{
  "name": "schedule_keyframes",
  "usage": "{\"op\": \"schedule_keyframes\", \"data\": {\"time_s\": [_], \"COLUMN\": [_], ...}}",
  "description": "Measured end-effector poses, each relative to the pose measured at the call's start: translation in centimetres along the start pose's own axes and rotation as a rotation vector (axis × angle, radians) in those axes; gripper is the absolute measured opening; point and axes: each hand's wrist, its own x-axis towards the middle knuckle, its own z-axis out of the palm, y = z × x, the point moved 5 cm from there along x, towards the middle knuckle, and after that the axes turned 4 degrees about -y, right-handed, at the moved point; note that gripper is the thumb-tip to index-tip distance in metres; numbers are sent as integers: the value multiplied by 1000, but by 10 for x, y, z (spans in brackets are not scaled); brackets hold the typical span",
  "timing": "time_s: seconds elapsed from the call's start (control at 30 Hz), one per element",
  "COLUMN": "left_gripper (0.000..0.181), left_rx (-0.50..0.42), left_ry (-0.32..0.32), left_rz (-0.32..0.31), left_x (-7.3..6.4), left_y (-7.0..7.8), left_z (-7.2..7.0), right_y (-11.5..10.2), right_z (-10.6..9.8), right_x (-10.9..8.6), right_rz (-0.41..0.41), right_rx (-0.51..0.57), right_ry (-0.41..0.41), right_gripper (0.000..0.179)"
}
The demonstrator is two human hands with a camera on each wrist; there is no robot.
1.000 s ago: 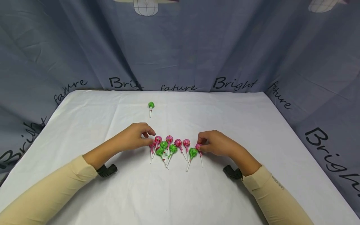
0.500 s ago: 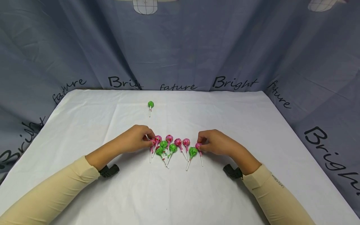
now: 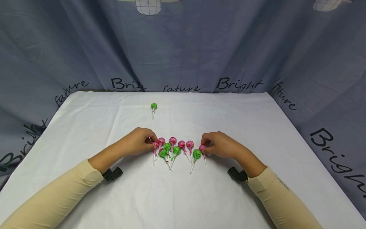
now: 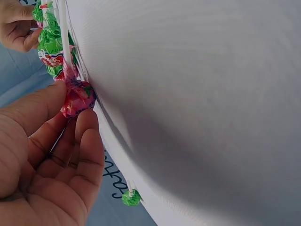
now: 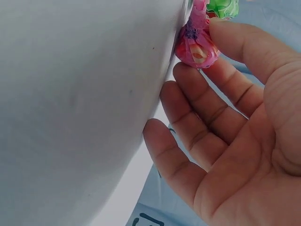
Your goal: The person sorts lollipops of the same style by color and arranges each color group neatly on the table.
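Observation:
Several pink and green wrapped lollipops lie in a loose row across the middle of the white cloth. My left hand (image 3: 140, 141) pinches the pink lollipop (image 4: 78, 100) at the row's left end between thumb and fingers, its stick lying toward me. At the right end, my right hand (image 3: 219, 145) has thumb and fingertips around the head of another pink lollipop (image 5: 197, 49). A green lollipop (image 3: 196, 155) lies just left of that one. Between the hands are more pink heads, such as one pink lollipop (image 3: 172, 141), and a green lollipop (image 3: 176, 150) with crossing sticks.
A lone green lollipop (image 3: 153, 106) lies farther back on the white cloth (image 3: 228, 114). Behind the table hangs a grey-blue curtain (image 3: 183, 47) with black lettering. Dark wrist cameras, such as the left one (image 3: 112, 174), sit under both wrists close to the cloth.
My left hand has come in slightly and its fingers have closed onto the leftmost pink lollipop. The right hand stays at its lollipop. The row lies as before.

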Motion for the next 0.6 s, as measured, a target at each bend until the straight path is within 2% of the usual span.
{"op": "schedule_keyframes", "data": {"time_s": [0.37,0.6], "left_gripper": [9,11], "left_rx": [-5,3], "left_ry": [-7,-11], "left_rz": [-27,-15], "left_x": [1,4], "left_y": [-1,0], "left_z": [2,2], "right_y": [-1,4], "right_z": [-5,-15], "right_x": [4,10], "right_rz": [-40,-51], "right_rx": [7,21], "right_ry": [18,55], "right_gripper": [9,8]}}
